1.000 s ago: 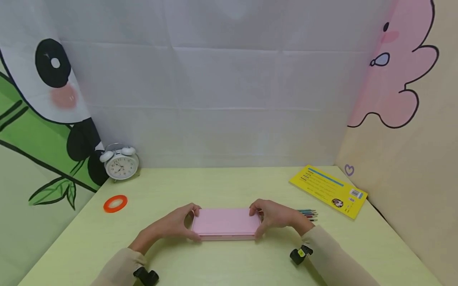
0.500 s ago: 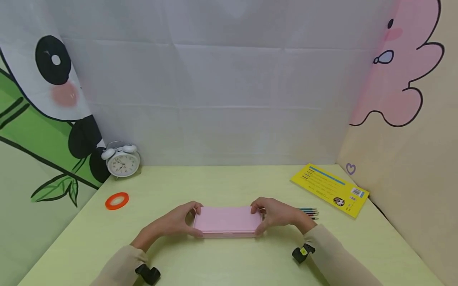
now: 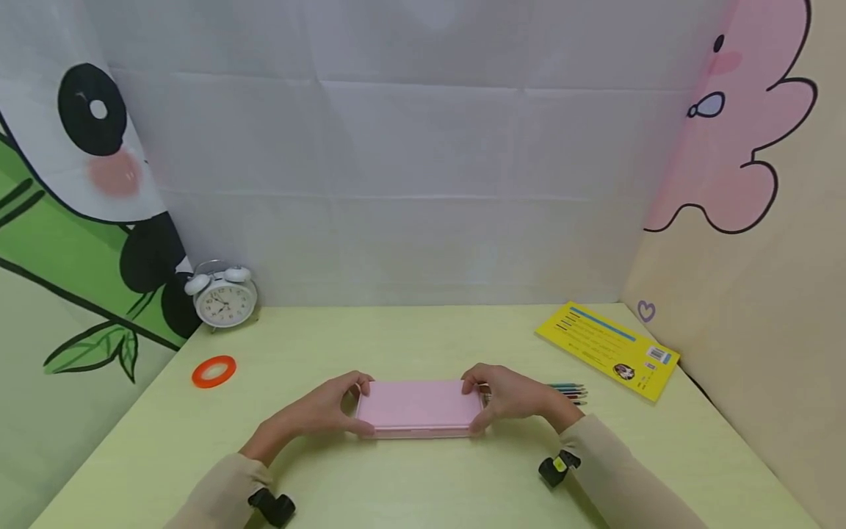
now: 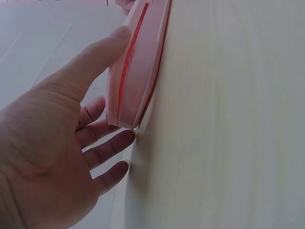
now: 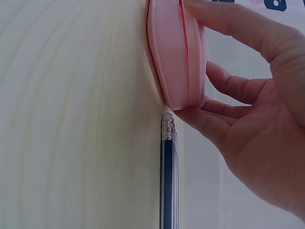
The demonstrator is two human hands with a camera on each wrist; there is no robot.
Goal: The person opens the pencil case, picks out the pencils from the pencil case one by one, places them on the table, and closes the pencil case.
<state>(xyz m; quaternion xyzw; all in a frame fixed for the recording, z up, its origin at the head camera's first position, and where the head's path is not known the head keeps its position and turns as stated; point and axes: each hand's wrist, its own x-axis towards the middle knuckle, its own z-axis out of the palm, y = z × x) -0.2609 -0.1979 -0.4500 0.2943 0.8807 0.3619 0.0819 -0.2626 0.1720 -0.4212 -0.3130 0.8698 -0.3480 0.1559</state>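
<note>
A pink pencil case [image 3: 420, 405] lies flat on the table, its long side facing me and its lid down. My left hand [image 3: 325, 408] grips its left end, thumb at the near corner and fingers at the far one. In the left wrist view a red line runs along the side of the case [image 4: 138, 71], just under the thumb. At the right end my right hand [image 3: 509, 398] holds the case the same way. Several pencils [image 3: 570, 393] lie beside that end, partly hidden by the right hand; their eraser ends [image 5: 167, 125] point toward the case.
A yellow booklet [image 3: 608, 351] lies at the back right. On the left are an orange ring [image 3: 214, 372] like a tape roll and, farther back, a white alarm clock [image 3: 225, 304]. A pale cloth [image 3: 423, 184] hangs behind the table [image 3: 410, 485].
The head view has shifted slightly. Both hands keep their hold on the pencil case, which stays in nearly the same place.
</note>
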